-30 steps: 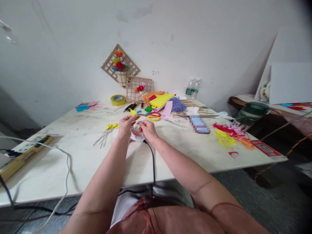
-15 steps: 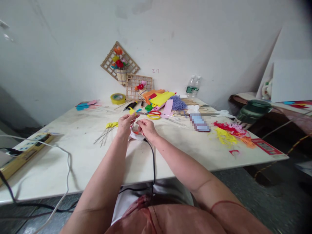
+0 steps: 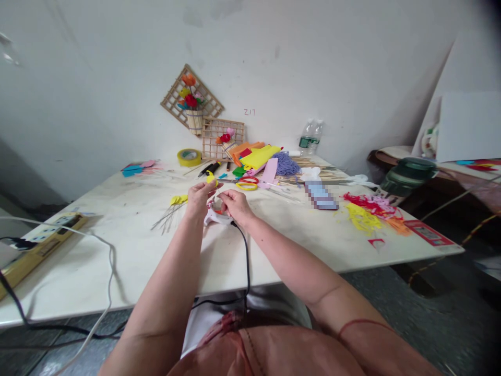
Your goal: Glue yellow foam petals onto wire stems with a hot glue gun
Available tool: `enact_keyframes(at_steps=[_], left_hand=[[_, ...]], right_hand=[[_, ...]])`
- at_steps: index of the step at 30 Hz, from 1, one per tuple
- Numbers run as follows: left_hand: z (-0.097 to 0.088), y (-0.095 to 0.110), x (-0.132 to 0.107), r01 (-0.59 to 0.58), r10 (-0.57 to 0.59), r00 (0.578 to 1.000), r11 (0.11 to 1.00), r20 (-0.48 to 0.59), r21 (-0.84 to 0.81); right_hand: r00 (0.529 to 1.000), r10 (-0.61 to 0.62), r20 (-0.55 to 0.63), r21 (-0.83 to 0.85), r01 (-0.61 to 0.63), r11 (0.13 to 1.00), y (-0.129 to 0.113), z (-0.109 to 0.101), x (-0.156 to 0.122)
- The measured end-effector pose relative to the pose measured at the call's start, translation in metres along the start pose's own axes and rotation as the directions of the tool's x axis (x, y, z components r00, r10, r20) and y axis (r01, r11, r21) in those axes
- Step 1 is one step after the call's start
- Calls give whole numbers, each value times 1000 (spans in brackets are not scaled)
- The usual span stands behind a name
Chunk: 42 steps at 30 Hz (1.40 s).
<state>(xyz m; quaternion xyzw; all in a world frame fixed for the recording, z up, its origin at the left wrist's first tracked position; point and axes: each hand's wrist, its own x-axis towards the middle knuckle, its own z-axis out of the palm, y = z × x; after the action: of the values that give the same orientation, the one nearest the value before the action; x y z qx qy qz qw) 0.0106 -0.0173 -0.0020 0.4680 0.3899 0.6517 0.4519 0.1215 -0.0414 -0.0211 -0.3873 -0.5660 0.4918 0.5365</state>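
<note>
My left hand (image 3: 199, 198) is closed around a small yellow felt-like piece (image 3: 212, 178), which sticks up beyond the fingertips. Just to its right, my right hand (image 3: 236, 204) is pinched; whatever lies between its fingertips is too small to make out. Beneath both hands a white tool with a black cord (image 3: 217, 218), partly covered, rests on the table. Left of my left hand lie several yellow pieces (image 3: 179, 200) on thin wire stems (image 3: 169, 216). Scissors with red and yellow handles (image 3: 247, 183) lie just beyond my hands.
Behind are coloured sheets (image 3: 261, 156), purple yarn (image 3: 285, 164), yellow tape (image 3: 189, 157) and lattice panels with flowers (image 3: 193, 99). A phone (image 3: 321, 195), yellow scraps (image 3: 362, 218) and a green-lidded jar (image 3: 407, 177) stand right. A power strip (image 3: 50, 243) and a white cable (image 3: 110, 266) lie left.
My right hand has drawn slightly away from my left, and the gap between the fingertips is a little wider. The yellow piece stays in my left hand. The view has shifted slightly.
</note>
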Motion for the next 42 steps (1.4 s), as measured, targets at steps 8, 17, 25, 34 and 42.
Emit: enact_keyframes(at_steps=[8, 17, 25, 34, 42], left_hand=[[0, 3, 0, -19, 19, 1000, 1000, -8, -2], [1, 5, 1, 77, -77, 997, 997, -24, -2], [0, -2, 5, -21, 20, 999, 999, -31, -27], [-5, 0, 4, -15, 16, 999, 1000, -32, 11], [-6, 1, 4, 13, -13, 1000, 998, 4, 67]], right_hand=[[999, 24, 43, 33, -25, 999, -3, -1, -1], [1000, 5, -16, 108, -3, 994, 5, -1, 4], [1000, -7, -4, 74, 8, 997, 6, -1, 4], [999, -40, 0, -18, 40, 999, 3, -2, 2], [999, -51, -14, -71, 50, 996, 5, -3, 4]])
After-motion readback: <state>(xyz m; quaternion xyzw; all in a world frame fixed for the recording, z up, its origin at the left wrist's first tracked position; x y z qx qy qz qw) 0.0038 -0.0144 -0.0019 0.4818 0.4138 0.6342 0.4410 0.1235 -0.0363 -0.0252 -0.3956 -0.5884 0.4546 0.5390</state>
